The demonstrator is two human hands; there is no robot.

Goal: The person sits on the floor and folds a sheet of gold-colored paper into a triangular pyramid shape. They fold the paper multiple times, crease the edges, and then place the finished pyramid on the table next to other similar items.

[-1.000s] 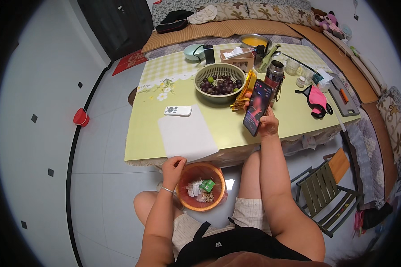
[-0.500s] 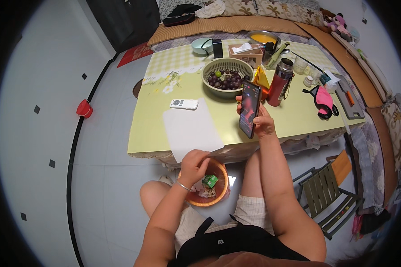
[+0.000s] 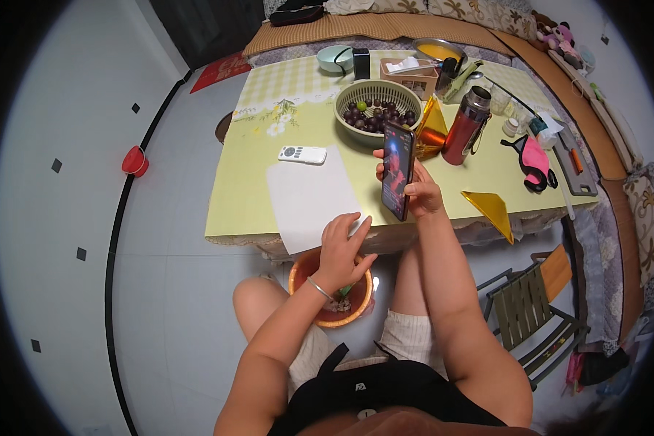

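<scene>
My right hand [image 3: 426,192] is closed around a dark smartphone [image 3: 397,171], held upright over the table with its lit screen showing. My left hand [image 3: 343,251] has its fingers spread and holds nothing. Its fingertips are at the near right corner of a white sheet of paper [image 3: 309,196], whose near end hangs over the table edge; I cannot tell if they touch it. Below this hand stands an orange-rimmed waste bin [image 3: 292,282], partly hidden by it, with scraps inside. A white remote control [image 3: 302,155] lies at the paper's far end.
A colander [image 3: 347,129] of dark grapes [image 3: 382,116] stands beyond the phone. Shiny gold-and-orange folded pieces [image 3: 433,125] and a red thermos [image 3: 466,127] are beside it. A gold triangular piece [image 3: 493,213] is by the near edge, right of my forearm. A folding chair [image 3: 519,316] stands at right.
My left hand has risen toward the paper's corner and its fingers have spread. The phone has shifted slightly left. A gold triangular piece now shows at the near right table edge.
</scene>
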